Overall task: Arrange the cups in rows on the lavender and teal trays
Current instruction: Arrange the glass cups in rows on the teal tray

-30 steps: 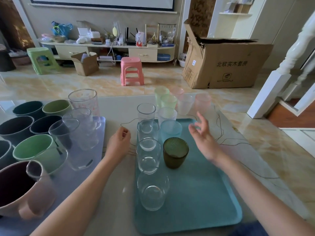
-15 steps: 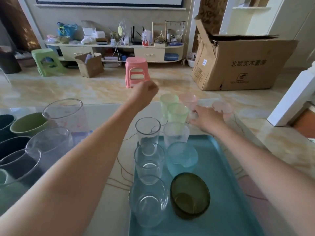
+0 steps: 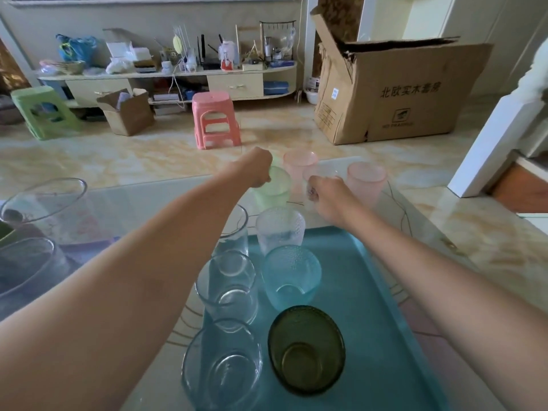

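On the teal plastic tray (image 3: 367,292): three clear glasses (image 3: 226,284), one frosted, one aqua, one olive tumbler. Beyond its far edge, left hand (image 3: 256,170) grips the pale green plastic cup (image 3: 274,188); right hand (image 3: 326,194) curls around a clear cup; two pink cups (image 3: 299,166). Glass tabletop, marble-look floor.

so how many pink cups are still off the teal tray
2, both on the glass table beyond the tray: one pink cup between the hands, the other right of the right hand. More may hide behind the hands.
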Action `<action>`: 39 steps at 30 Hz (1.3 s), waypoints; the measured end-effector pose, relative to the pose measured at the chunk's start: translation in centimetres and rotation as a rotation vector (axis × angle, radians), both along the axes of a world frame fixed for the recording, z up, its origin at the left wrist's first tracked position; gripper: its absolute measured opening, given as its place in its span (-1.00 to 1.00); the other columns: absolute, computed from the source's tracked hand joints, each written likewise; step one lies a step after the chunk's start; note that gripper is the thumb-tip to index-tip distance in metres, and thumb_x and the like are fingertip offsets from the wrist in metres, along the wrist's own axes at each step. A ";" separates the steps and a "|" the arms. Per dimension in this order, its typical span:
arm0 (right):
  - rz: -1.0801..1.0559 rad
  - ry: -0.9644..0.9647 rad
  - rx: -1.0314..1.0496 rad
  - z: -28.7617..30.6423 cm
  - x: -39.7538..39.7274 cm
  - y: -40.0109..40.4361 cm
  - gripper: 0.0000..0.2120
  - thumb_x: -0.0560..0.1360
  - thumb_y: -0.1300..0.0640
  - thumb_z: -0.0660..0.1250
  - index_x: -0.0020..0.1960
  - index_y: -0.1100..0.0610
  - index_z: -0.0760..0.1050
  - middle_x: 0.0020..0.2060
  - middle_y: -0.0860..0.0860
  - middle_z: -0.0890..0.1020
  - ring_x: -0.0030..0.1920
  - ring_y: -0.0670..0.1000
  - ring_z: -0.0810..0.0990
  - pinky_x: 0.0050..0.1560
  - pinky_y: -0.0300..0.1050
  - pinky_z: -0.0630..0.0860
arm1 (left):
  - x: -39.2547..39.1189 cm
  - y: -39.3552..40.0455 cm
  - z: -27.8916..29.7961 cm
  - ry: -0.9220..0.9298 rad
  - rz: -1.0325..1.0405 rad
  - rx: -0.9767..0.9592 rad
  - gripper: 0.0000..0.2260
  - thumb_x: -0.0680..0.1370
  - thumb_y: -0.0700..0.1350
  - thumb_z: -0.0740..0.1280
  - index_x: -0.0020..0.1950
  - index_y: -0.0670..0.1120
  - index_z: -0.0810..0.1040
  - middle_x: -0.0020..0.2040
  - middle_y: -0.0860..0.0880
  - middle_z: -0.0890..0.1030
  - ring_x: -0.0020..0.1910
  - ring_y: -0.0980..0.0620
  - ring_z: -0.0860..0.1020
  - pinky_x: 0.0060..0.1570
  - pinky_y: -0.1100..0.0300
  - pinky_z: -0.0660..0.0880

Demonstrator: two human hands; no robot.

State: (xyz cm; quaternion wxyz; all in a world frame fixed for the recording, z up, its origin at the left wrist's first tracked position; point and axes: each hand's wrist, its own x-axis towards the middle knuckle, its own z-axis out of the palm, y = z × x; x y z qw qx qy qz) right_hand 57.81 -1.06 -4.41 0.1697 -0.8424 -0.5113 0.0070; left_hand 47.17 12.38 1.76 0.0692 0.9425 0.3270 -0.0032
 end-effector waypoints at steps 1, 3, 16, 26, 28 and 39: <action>0.004 0.031 0.007 0.2 -0.1 -0.3 -0.83 0.50 0.31 0.11 0.02 0.24 0.44 -0.05 0.23 0.56 -0.01 0.20 0.50 -0.02 -0.03 0.47 | -0.6 0.1 0.6 -0.043 0.033 -0.004 -0.76 0.58 -0.11 0.27 0.13 -0.26 0.54 -0.21 -0.10 0.49 -0.03 -0.10 0.52 -0.21 0.17 0.40; -0.010 0.100 0.052 0.6 -0.6 -1.5 -0.83 0.48 0.35 0.08 -0.06 0.22 0.42 -0.08 0.20 0.57 -0.03 0.21 0.51 -0.03 -0.01 0.46 | -2.1 0.1 1.8 -0.152 0.068 -0.015 -0.81 0.56 -0.17 0.27 0.10 -0.24 0.54 -0.04 -0.17 0.56 0.06 -0.16 0.54 -0.12 0.16 0.39; -0.093 0.193 0.582 6.2 -12.7 -20.8 -0.92 0.53 0.30 0.28 -0.11 0.17 0.49 -0.22 -0.02 0.63 -0.16 -0.06 0.59 -0.19 -0.47 0.41 | -20.5 -12.1 8.8 -0.716 0.125 0.091 -0.83 0.61 -0.18 0.20 -0.02 -0.27 0.51 -0.15 -0.20 0.56 -0.25 -0.08 0.44 -0.24 0.12 0.36; -0.085 0.360 0.621 3.0 -21.7 -29.1 -0.85 0.46 0.23 0.39 -0.24 0.03 0.56 -0.25 -0.12 0.64 -0.19 -0.08 0.62 -0.20 -0.32 0.51 | -29.8 -15.9 3.6 -0.422 0.253 0.032 -0.82 0.59 -0.16 0.22 -0.08 -0.27 0.48 -0.12 -0.27 0.58 -0.22 -0.14 0.44 -0.23 0.11 0.32; -0.045 0.361 0.573 2.3 -22.6 -28.9 -0.85 0.45 0.25 0.39 -0.25 0.05 0.55 -0.27 -0.11 0.64 -0.20 -0.07 0.61 -0.20 -0.30 0.51 | -30.5 -16.0 2.5 -0.356 0.258 -0.015 -0.83 0.58 -0.16 0.24 -0.13 -0.26 0.47 -0.10 -0.28 0.59 -0.17 -0.20 0.50 -0.22 0.11 0.33; 0.192 0.136 0.258 1.2 -24.7 -28.6 -0.97 0.41 0.06 0.32 -0.17 -0.02 0.53 -0.28 -0.19 0.58 -0.12 -0.22 0.51 -0.08 -0.19 0.54 | -31.1 -18.3 -1.3 -0.044 0.251 -0.086 -0.89 0.56 -0.16 0.28 -0.03 -0.21 0.50 0.02 -0.18 0.57 0.01 -0.20 0.57 -0.06 0.04 0.48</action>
